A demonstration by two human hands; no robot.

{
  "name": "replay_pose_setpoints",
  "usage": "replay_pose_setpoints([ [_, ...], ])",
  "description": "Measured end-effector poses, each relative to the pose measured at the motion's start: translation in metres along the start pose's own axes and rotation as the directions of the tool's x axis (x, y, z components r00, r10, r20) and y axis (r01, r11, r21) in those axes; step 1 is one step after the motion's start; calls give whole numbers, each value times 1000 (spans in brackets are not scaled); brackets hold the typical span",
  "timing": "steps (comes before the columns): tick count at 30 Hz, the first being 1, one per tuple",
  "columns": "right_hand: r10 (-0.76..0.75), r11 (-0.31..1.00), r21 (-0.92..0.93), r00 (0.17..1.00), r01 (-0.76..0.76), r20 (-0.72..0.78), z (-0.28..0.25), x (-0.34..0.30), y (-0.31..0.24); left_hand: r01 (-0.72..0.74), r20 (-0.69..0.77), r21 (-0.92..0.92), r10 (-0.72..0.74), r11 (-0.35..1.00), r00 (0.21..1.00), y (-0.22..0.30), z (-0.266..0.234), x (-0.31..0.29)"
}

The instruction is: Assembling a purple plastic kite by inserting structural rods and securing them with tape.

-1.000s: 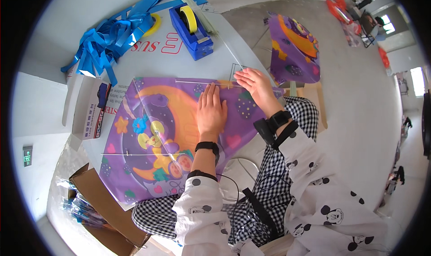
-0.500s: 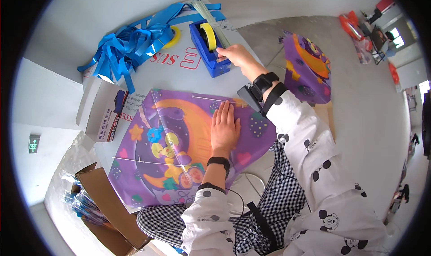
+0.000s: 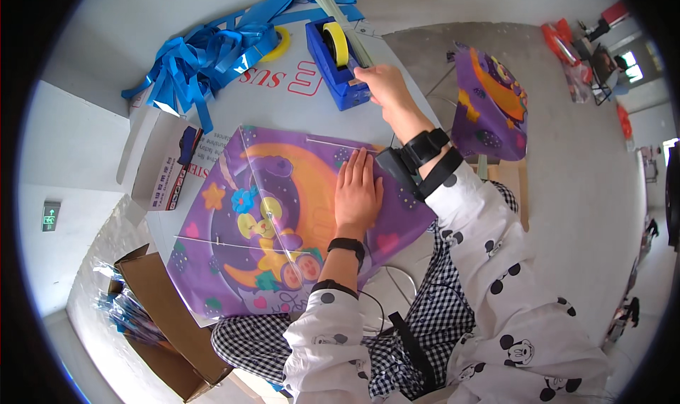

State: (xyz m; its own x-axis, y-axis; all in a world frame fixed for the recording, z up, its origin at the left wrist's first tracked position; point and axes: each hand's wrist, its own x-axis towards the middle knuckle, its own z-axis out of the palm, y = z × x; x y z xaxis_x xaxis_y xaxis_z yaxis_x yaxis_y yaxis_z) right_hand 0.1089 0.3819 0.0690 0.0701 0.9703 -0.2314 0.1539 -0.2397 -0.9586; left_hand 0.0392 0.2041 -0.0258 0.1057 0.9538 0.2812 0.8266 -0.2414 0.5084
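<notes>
My left hand (image 3: 358,197) lies flat, fingers stretched out, on a purple kite (image 3: 205,262) printed with a cartoon animal and an orange moon. Thin pale rods cross the kite. My right hand (image 3: 388,91) is closed in a pinch at the cutter end of a blue tape dispenser (image 3: 320,51), which stands on the far part of the table. A yellow-rimmed tape roll (image 3: 338,44) sits in the dispenser. The bit of tape between my right fingertips is too small to see clearly.
Blue ribbon strips (image 3: 191,64) are heaped at the far left by a yellow tape roll (image 3: 282,44). A printed carton (image 3: 170,174) stands at the table's left edge. Below it, an open cardboard box (image 3: 166,312) holds plastic-wrapped items. Another purple kite (image 3: 489,106) is off to the right.
The whole view has shifted slightly. My right hand stays at the dispenser's cutter end, a little farther right. My left hand still presses flat on the kite.
</notes>
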Motion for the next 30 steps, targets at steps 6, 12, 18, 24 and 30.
replay_pose_setpoints([
  [6, 205, 951, 233, 979, -201, 7, 6, -15, 14, -23, 10, 29, 23, 999, 1000, -3, -1, -2],
  [12, 150, 952, 242, 976, -185, 155, -2, 0, 42, -20, 6, 19, 20, 1000, 1000, -2, 1, -1],
  [18, 89, 934, 329, 984, -136, 155, 2, -3, 51, -20, 14, 30, 19, 999, 1000, -3, -1, -2],
  [24, -17, 924, 381, 998, -8, 62, 4, -4, 61, -12, 16, 38, 12, 999, 1000, -3, 4, -1],
  [30, -67, 882, 469, 997, 35, 50, 7, -6, 68, -11, 31, 50, 9, 999, 999, -3, 1, -1],
])
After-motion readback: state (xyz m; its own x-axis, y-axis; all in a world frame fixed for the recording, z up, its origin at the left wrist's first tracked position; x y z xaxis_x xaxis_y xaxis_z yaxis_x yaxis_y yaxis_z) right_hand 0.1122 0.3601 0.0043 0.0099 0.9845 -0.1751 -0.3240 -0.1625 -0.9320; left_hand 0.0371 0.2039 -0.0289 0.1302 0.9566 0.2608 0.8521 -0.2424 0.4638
